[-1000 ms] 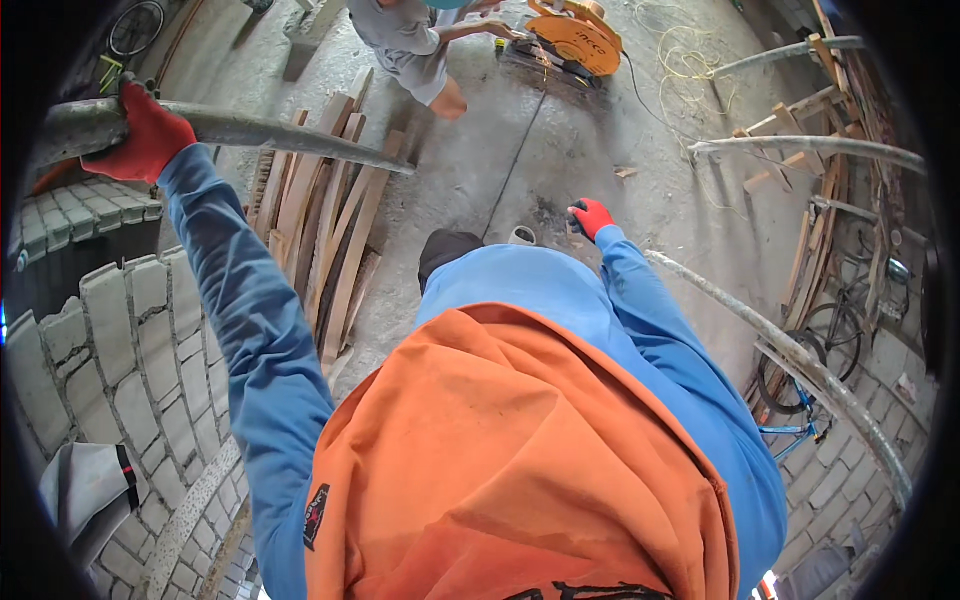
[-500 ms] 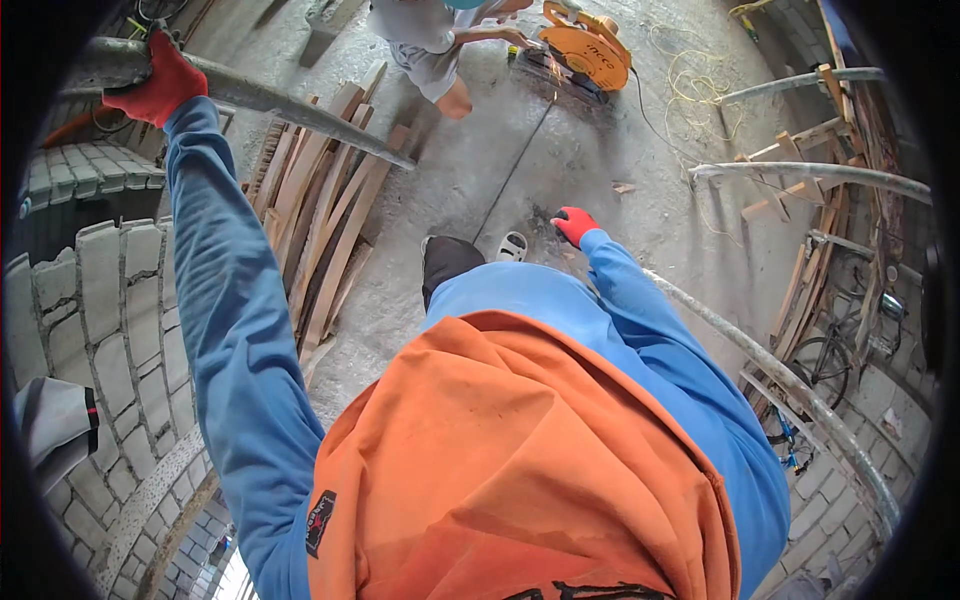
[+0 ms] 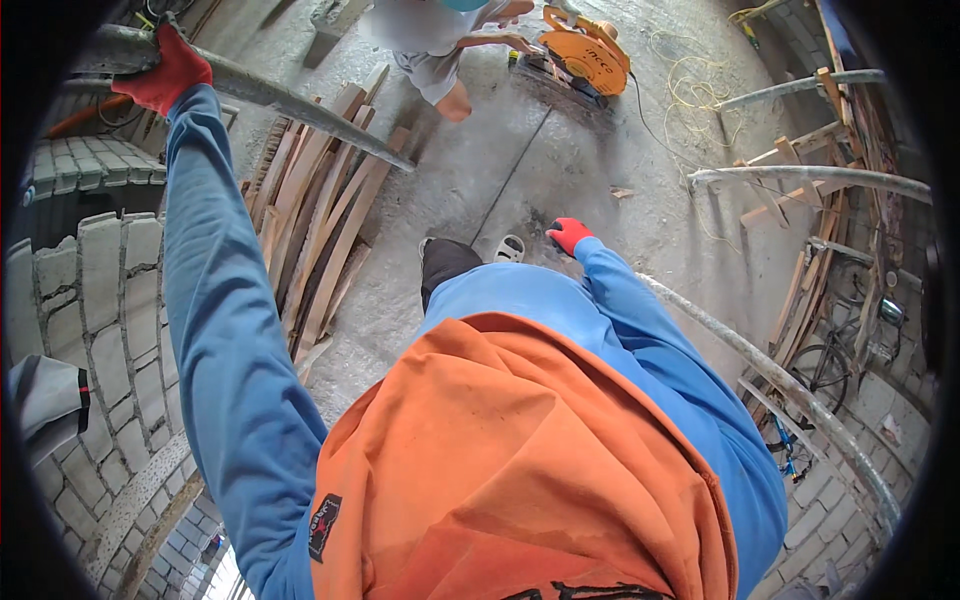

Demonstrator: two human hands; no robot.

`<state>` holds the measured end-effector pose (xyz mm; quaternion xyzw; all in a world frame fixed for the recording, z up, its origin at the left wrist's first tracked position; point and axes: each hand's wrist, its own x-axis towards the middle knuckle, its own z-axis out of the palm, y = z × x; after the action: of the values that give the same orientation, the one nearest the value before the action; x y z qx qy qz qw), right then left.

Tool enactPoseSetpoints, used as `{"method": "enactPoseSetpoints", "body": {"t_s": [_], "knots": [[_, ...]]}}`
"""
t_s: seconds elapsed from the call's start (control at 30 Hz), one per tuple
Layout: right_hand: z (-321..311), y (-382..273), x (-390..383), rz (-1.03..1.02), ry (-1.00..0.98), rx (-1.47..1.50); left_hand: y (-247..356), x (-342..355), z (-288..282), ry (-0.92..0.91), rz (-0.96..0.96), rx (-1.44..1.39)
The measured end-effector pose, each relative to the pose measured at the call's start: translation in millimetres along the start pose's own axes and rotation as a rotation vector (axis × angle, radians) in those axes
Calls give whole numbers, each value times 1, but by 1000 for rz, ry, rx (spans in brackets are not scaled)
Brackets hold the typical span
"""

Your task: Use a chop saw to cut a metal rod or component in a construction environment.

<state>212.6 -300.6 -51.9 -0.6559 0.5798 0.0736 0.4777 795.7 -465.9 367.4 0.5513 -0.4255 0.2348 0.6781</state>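
My left hand [image 3: 165, 75], in a red glove, is closed around a grey metal pipe [image 3: 290, 108] at the upper left. My right hand [image 3: 566, 236], also red-gloved, hangs low at my right side with its fingers curled; I cannot make out whether anything is in it. Beside it on the concrete floor [image 3: 520, 170] is my foot in a pale sandal [image 3: 508, 250]. Farther ahead, a person in grey [image 3: 420, 70] crouches with hands at an orange cut-off saw [image 3: 582, 62].
Long timber boards [image 3: 320, 210] lie left, beside a block wall [image 3: 110, 330]. On the right are more pipes [image 3: 750, 340], wooden pieces [image 3: 785, 160], a bicycle [image 3: 830, 365] and a tangled yellow cord [image 3: 700, 90] near the saw.
My view has shifted, bringing the saw lower in the picture. My left hand appears higher, still on the pipe; my right hand is slightly farther left. The small sparks at the saw no longer show.
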Motion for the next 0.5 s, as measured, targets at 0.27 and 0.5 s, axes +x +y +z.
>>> {"method": "enactPoseSetpoints", "body": {"t_s": [0.27, 0.5], "knots": [[2, -7, 1, -160, 156, -63, -2, 0, -1, -21, -54, 124], [0, 11, -2, -61, 67, -1, 13, -5, 3, 13, -69, 30]]}}
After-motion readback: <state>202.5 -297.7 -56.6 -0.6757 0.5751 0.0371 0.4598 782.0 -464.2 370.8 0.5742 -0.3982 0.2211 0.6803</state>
